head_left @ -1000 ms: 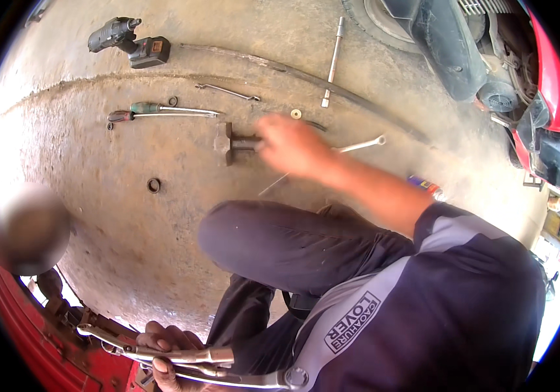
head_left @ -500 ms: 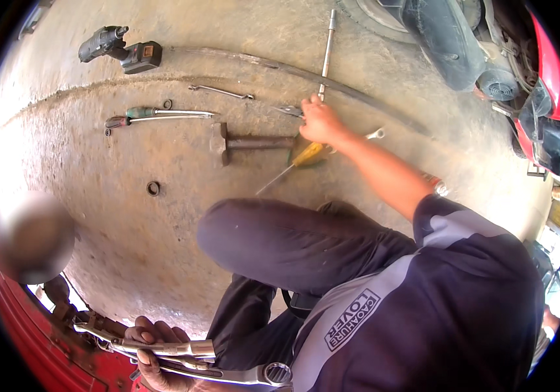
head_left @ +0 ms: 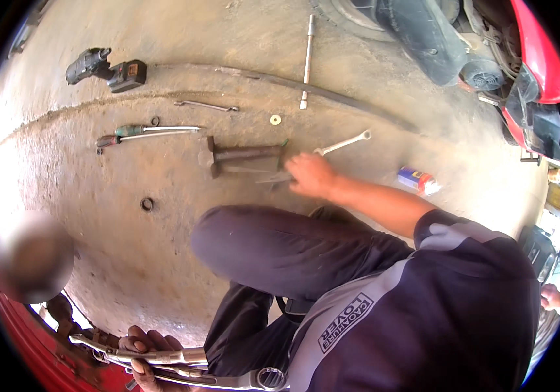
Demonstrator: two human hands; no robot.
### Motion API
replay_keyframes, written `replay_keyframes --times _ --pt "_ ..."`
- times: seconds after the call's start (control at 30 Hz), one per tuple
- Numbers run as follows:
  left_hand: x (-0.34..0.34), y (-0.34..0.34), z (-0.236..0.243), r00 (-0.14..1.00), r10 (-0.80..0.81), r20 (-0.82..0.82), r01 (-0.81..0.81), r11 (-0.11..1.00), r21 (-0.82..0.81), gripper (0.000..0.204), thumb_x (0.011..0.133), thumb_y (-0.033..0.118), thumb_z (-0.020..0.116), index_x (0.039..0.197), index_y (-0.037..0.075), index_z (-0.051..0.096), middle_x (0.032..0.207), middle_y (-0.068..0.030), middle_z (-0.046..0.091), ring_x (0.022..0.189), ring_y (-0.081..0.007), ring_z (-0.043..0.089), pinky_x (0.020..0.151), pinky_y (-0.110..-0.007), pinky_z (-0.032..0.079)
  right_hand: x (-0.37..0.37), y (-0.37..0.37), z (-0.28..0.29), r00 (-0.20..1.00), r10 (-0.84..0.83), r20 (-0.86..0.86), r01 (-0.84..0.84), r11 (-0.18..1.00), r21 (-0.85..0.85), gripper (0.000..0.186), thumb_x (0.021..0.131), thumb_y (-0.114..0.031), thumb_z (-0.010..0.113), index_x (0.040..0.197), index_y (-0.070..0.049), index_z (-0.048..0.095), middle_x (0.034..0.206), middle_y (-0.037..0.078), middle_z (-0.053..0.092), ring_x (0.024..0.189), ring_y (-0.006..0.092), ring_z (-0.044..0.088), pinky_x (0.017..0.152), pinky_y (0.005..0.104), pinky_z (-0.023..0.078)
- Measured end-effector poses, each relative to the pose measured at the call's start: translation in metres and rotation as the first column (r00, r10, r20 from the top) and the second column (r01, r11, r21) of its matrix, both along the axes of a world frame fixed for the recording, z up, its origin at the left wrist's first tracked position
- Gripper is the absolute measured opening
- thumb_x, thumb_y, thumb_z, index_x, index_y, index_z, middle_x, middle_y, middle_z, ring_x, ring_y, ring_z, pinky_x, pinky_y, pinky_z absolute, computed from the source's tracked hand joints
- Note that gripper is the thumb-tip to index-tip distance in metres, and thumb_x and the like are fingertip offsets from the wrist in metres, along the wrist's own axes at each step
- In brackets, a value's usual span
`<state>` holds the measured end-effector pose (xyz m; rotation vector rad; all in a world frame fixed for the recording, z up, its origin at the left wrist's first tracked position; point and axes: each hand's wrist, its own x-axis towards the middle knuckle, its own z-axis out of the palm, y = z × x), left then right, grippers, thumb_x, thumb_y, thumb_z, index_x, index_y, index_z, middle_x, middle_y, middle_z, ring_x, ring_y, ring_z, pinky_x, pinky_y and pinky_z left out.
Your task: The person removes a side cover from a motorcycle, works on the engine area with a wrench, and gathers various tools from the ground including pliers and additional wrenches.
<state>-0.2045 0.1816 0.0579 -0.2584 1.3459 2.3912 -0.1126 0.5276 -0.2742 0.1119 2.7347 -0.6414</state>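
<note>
My left hand (head_left: 148,346), at the lower left, is closed around a bundle of metal wrenches (head_left: 231,381). A large ring end and a tubular socket end point right. My right hand (head_left: 311,175) is closed low over the floor, just right of the hammer. A blurred screwdriver shaft (head_left: 247,170) and a grey jaw-like tip, seemingly pliers (head_left: 280,177), stick out from its left side; their handles are hidden in the fist. The hammer (head_left: 247,153) lies with its steel head to the left. A combination wrench (head_left: 345,142) rests above my right wrist.
On the concrete lie a long socket wrench (head_left: 307,65), another wrench (head_left: 207,105), two screwdrivers (head_left: 156,130), a washer (head_left: 275,119), a black ring (head_left: 147,204) and a cordless impact driver (head_left: 126,76). A spray can (head_left: 417,179) lies right. A red motorcycle (head_left: 541,59) stands far right.
My right hand has come down from beside the socket wrench toward my knee. The pliers-like tool and the yellow-handled screwdriver have left their spots on the floor. The washer now shows.
</note>
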Motion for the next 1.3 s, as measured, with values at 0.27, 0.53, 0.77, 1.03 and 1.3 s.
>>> replay_keyframes --times 0.27,0.53,0.77,1.03,1.3 --pt "-0.006 -0.002 0.0 1.0 -0.025 -0.019 0.025 1.0 -0.019 0.035 0.102 0.023 0.056 0.125 -0.003 0.059 0.12 -0.0173 0.065 0.11 -0.0353 0.066 0.093 -0.051 0.059 0.055 0.021 0.007 0.936 -0.216 0.279 0.328 0.826 -0.46 0.036 0.074 -0.031 0.072 0.091 -0.002 0.058 0.081 0.021 0.067 0.078 0.0422 0.067 0.069 0.0501 0.051" --pt "-0.009 0.008 0.004 0.999 -0.042 0.002 0.043 0.999 -0.032 0.035 0.102 0.022 0.057 0.124 -0.005 0.059 0.117 -0.016 0.065 0.103 -0.0312 0.064 0.092 -0.048 0.057 0.082 0.041 0.011 0.911 -0.123 0.393 0.252 0.921 -0.296 0.039 0.081 -0.033 0.074 0.105 -0.006 0.059 0.091 0.02 0.069 0.089 0.0423 0.066 0.077 0.0515 0.052" --pt "-0.01 0.012 0.001 0.998 -0.046 0.051 0.044 0.998 0.038 0.033 0.1 0.018 0.059 0.124 -0.005 0.06 0.119 -0.0159 0.065 0.11 -0.0325 0.065 0.094 -0.049 0.057 0.055 0.013 -0.005 0.998 -0.059 0.011 0.06 0.993 -0.105 0.025 0.083 -0.018 0.066 0.105 -0.006 0.06 0.101 0.016 0.067 0.095 0.0371 0.068 0.081 0.0493 0.054" --pt "-0.016 0.005 0.002 0.999 -0.032 0.038 0.031 0.999 0.023 0.031 0.098 0.018 0.061 0.122 -0.003 0.064 0.122 -0.0188 0.067 0.111 -0.0343 0.067 0.091 -0.049 0.06 0.024 -0.032 -0.052 0.989 0.134 -0.064 -0.121 0.977 0.176 0.016 0.088 -0.014 0.056 0.095 -0.006 0.067 0.096 0.013 0.069 0.092 0.0315 0.069 0.085 0.0454 0.053" --pt "-0.056 0.017 -0.002 0.998 0.033 0.047 -0.031 0.999 -0.043 0.03 0.089 0.016 0.072 0.109 -0.001 0.057 0.109 -0.0125 0.06 0.088 -0.0233 0.068 0.082 -0.038 0.064 0.036 -0.016 0.017 0.931 -0.206 0.3 0.276 0.937 -0.214 0.031 0.076 -0.028 0.072 0.094 -0.003 0.064 0.092 0.02 0.069 0.091 0.0424 0.066 0.079 0.0514 0.052"
